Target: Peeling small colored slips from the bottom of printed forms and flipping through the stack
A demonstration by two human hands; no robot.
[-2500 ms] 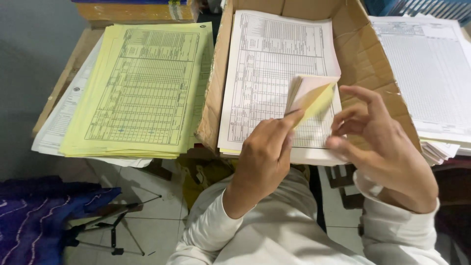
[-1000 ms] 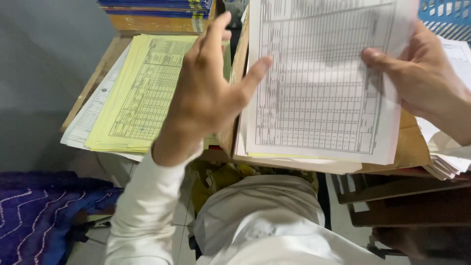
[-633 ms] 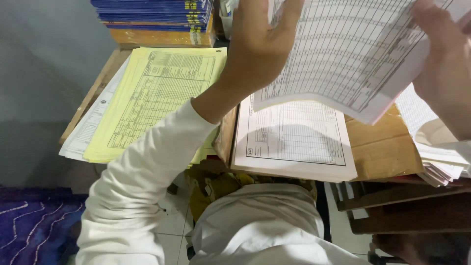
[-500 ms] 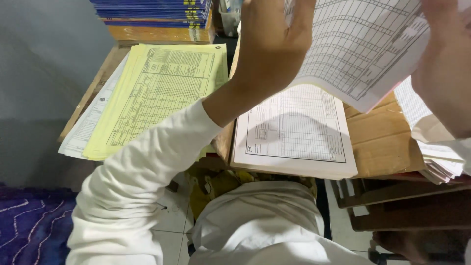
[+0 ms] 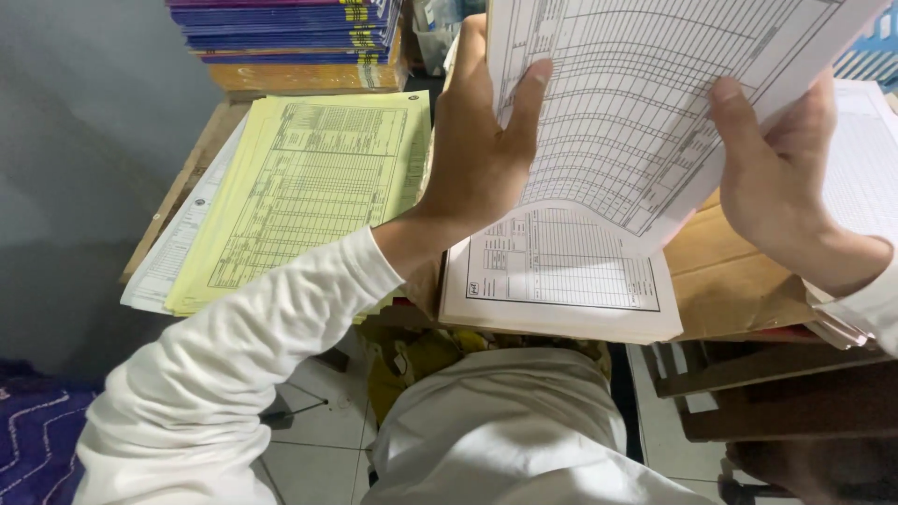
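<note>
Two hands hold one printed white sheet (image 5: 655,103) up in the top right of the frame, clear of the white stack (image 5: 561,281) lying below it at centre, so the form underneath shows. My left hand (image 5: 477,159) pinches the sheet's left edge, thumb on the near face, fingers hidden behind, wrist bent back with the white sleeve running down to the lower left. My right hand (image 5: 776,178) grips the right edge the same way, thumb in front. The sheet bows between them. The stack rests in an opened cardboard box (image 5: 730,281) on the bench. Yellow forms (image 5: 309,187) lie fanned at the left, below a pile of blue books (image 5: 290,23).
</note>
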